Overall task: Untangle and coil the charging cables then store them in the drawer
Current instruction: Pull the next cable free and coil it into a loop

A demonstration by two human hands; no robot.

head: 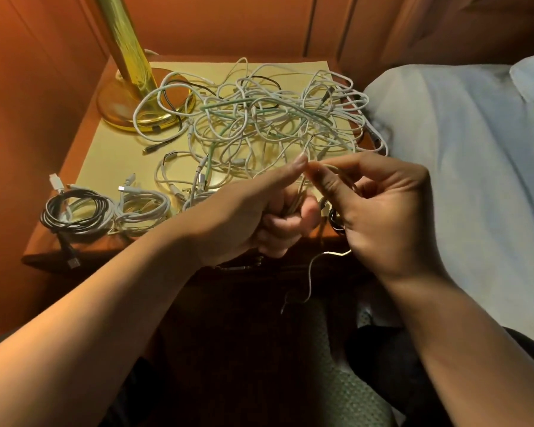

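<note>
A person is sitting at a small wooden nightstand point(43, 238) topped with a pale yellow sheet, and I am taking the brass lamp base point(127, 109) at its far left corner as my mark. Sprawling rightward from that lamp base is a big tangled heap of white and green charging cables point(259, 124), some loops lying over the base itself. Toward the viewer from the lamp base, at the near left edge of the top, a coiled black cable point(74, 217) is lying flat, with a coiled white cable point(142, 211) just beside it on the right.

Nearer and to the right of the lamp base, above the front edge, the left hand point(259, 211) is gripping a thin white cable point(299, 195), fingers curled round gathered strands running roughly upright through the fist. The right hand point(383, 211) is pinching the same cable just beside the left thumb tip. A loose tail is dangling downward below the right hand, its end pointing to the floor.
</note>
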